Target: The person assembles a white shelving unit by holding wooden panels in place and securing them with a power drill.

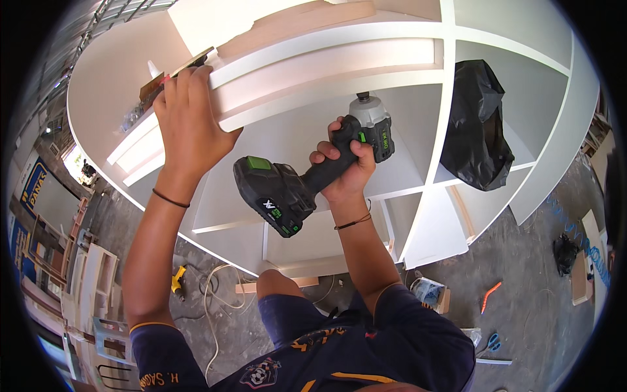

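A large white cabinet frame (445,124) with open compartments fills the upper view. My left hand (189,121) lies over its long front rail (313,91), fingers hooked over the top edge and thumb out to the side. Beneath those fingertips is a dark strip (202,57), partly hidden. My right hand (349,166) is closed around the grip of a black and grey cordless impact driver (326,157). Its nose points up to the underside of the rail; whether a bit touches the wood cannot be made out. The battery end hangs toward the lower left.
A black plastic bag (479,124) hangs in a right compartment. Wood offcuts (294,26) lie on top. On the concrete floor are a yellow drill (178,281), a pale cable (208,307), blue-handled scissors (493,343) and an orange tool (488,297). Stacked panels (91,281) stand left.
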The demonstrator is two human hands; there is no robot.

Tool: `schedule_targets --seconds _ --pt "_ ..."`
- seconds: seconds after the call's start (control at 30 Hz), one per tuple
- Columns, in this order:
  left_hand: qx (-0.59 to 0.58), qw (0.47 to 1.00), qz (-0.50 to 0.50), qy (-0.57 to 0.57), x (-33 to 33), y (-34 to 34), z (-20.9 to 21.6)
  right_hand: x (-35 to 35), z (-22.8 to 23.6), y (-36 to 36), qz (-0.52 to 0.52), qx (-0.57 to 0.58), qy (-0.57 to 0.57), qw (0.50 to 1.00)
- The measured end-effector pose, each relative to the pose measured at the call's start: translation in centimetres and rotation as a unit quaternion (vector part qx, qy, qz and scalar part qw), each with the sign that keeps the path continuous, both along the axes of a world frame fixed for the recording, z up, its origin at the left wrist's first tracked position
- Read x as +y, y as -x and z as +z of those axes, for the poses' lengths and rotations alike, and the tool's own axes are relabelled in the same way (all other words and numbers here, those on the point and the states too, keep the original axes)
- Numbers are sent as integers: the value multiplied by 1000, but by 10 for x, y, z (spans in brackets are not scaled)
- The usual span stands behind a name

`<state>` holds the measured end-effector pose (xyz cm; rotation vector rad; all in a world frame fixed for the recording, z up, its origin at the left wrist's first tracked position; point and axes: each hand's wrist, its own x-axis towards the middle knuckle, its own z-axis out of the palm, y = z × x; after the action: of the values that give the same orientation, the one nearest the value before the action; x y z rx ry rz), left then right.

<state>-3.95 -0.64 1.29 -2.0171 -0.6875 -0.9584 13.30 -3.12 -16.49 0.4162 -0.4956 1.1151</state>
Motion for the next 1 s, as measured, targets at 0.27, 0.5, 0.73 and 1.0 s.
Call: schedule_targets --seconds 0.27,0.5,0.73,1.0 --pt "-3 1000 -7 9 0 0 -1 11 10 -4 1 -7 -18 1000" --pt "-1 1000 0 2 4 1 -3 15 5 -5 14 -8 -49 999" --pt "5 1000 -22 -22 5 3 -4 14 1 -5 19 -12 -59 998" --pt "1 998 -50 -42 7 1 -4 6 -4 -10 -15 14 2 1000"
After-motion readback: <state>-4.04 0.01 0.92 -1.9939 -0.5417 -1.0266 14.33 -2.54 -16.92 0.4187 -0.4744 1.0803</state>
